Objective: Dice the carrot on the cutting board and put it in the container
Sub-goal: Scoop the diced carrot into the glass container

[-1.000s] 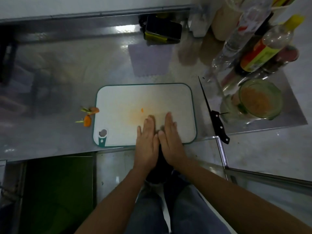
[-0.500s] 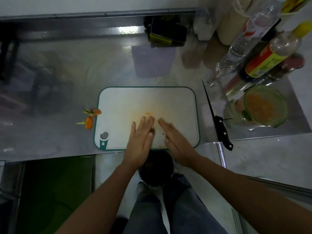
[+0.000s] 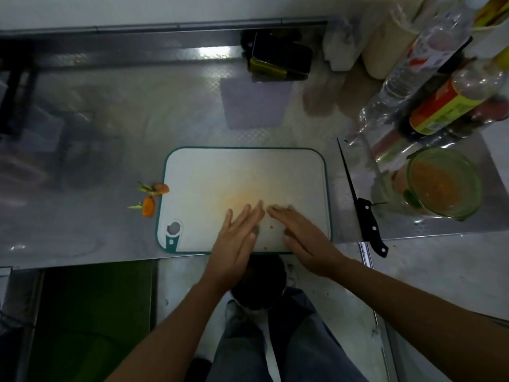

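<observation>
Dim, soft picture; glare streaks the steel counter (image 3: 110,128) at the back, and wide-angle distortion bends the edges.

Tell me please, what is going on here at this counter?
A person works at a steel counter with bare hands. The left hand and right hand are both open on the near part of the white cutting board, with a few tiny carrot bits between them. The knife lies unheld on the counter right of the board. Further right, the glass container holds diced carrot. Two carrot ends lie left of the board.
</observation>
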### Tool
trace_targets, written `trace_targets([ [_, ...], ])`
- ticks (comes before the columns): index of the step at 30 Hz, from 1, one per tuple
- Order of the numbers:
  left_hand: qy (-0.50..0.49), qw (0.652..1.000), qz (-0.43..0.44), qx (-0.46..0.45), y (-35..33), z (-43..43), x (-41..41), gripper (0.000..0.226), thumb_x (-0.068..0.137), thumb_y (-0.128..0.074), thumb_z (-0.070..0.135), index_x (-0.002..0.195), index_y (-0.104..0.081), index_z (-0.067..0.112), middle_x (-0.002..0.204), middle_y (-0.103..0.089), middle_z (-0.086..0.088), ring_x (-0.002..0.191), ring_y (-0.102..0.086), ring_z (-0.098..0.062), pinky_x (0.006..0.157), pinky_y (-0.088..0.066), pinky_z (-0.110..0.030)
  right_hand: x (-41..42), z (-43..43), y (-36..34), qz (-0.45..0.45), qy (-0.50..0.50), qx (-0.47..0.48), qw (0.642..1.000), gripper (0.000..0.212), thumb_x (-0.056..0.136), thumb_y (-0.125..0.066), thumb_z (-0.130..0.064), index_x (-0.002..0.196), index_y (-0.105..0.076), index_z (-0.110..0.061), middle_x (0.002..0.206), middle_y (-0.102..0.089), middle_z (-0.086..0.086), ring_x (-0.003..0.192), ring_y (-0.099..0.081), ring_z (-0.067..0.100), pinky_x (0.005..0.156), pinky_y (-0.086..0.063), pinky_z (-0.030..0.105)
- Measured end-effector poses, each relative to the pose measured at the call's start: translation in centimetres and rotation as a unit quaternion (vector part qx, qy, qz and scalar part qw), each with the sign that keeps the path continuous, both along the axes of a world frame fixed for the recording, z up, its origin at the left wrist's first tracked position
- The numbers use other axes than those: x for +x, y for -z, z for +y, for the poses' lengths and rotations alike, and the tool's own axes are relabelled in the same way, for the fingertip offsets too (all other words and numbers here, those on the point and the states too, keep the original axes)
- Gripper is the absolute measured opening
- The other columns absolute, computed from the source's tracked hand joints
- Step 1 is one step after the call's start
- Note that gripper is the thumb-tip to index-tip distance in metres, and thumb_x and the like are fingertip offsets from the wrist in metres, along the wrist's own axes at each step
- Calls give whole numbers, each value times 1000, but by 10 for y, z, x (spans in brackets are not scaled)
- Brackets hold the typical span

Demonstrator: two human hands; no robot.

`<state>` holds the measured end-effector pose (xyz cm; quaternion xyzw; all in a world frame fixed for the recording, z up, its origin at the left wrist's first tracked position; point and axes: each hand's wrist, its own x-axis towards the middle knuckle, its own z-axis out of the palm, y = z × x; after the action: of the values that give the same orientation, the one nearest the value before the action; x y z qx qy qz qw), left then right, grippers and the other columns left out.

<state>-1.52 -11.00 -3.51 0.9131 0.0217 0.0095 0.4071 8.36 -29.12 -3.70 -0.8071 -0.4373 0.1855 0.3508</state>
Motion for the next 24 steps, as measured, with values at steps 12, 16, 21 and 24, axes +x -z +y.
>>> trace_targets([
  [12,-68,997,24,3,-7,3,8,55,99,-17,39,149,-23,16,154,-23,3,145,-9,-1,119,0,-26,14,29,8,-40,-38,-67,996,56,101,-17,-38,149,-21,-8,156,-18,5,147,-11,16,120,0,37],
  [16,-61,995,22,-80,-20,-2,-21,47,100,-25,35,147,-21,35,154,-18,21,138,-3,17,116,-6,-13,-6,0,-9,35,-50,-32,998,53,102,-23,-36,148,-25,-10,156,-25,6,145,-20,15,120,-14,39],
  [21,-156,982,46,97,-2,18,-12,59,101,-14,41,152,-15,12,159,-13,-5,148,-1,-14,120,2,-34,10,9,-6,-8,95,-82,992,69,98,-4,-52,150,-6,-7,159,-3,8,148,1,17,120,6,34],
  [24,-119,986,77,89,2,-7,-21,57,103,-21,36,153,-9,10,159,-7,-2,147,4,-11,120,2,-35,-15,12,6,-33,92,-122,988,65,97,-11,-42,149,-1,-3,158,0,11,147,5,20,119,7,37],
])
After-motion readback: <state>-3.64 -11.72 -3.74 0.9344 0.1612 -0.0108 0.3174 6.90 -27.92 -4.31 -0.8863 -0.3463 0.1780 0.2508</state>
